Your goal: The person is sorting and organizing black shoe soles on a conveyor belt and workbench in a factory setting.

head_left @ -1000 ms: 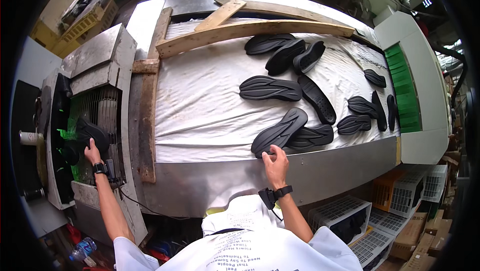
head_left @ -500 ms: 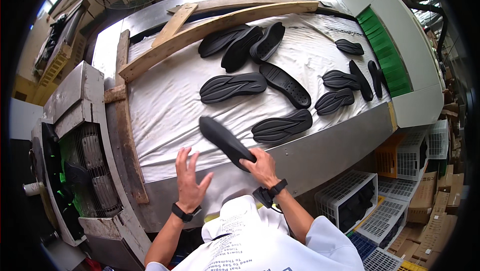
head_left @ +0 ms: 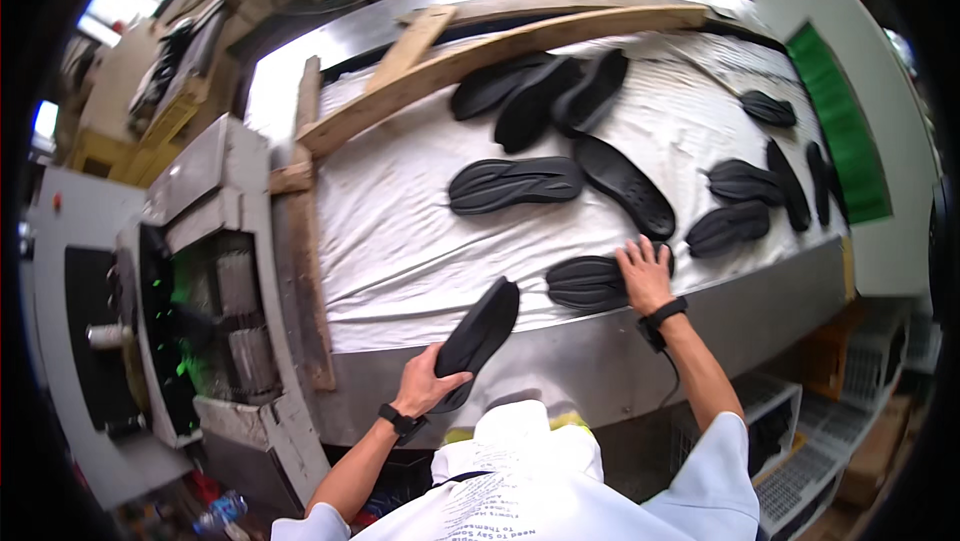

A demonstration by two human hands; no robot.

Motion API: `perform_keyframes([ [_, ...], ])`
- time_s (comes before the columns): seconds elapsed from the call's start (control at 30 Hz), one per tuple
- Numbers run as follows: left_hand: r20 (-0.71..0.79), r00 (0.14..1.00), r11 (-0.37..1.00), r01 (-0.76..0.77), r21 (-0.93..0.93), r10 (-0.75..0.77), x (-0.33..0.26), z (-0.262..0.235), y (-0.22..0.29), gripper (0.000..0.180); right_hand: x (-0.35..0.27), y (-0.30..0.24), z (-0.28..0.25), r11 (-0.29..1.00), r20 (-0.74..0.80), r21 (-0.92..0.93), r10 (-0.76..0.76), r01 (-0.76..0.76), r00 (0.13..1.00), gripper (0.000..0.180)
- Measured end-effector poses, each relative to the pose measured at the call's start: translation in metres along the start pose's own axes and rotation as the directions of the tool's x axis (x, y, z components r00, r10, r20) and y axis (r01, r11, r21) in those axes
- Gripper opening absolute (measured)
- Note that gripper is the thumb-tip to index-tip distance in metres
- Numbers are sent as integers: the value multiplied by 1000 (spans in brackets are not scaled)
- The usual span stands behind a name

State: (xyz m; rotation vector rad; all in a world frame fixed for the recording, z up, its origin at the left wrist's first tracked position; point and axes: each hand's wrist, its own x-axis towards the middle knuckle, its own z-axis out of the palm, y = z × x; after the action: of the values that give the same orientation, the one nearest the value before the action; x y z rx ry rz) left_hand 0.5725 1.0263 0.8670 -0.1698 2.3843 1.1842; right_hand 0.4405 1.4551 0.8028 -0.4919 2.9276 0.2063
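My left hand [head_left: 428, 381] grips a black shoe sole [head_left: 482, 333] near its lower end, and the sole tilts up to the right above the metal front edge. Over the right part of another black sole [head_left: 585, 282] lies my right hand [head_left: 646, 271], its fingers spread and covering some of it. That sole rests flat near the front of the white cloth [head_left: 390, 271], grooved side up. Beyond it are a perforated sole [head_left: 627, 189] and a grooved sole [head_left: 515, 186]. Whether the right fingertips press on the sole or hover just over it is hard to tell.
Several more black soles [head_left: 540, 101] lie at the back and others [head_left: 735, 226] at the right, by a green-curtained machine opening [head_left: 838, 131]. Wooden boards [head_left: 500, 51] frame the cloth. At left stands a machine with a grille [head_left: 240, 291]; crates [head_left: 800, 496] are low at right.
The sole has passed from my right hand to my left and now points up to the right. My right hand has moved right, onto the sole on the cloth. The view has shifted.
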Motion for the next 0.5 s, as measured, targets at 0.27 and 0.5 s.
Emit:
perform_keyframes([
  [0.27,-391,880,820,-4,-573,-269,-42,-34,-44,60,-15,-7,-2,956,19,285,62,-64,998,90],
  [0.5,-774,307,646,-427,-632,-554,-72,-193,-183,52,-45,-112,-97,633,39,762,166,-137,985,91],
])
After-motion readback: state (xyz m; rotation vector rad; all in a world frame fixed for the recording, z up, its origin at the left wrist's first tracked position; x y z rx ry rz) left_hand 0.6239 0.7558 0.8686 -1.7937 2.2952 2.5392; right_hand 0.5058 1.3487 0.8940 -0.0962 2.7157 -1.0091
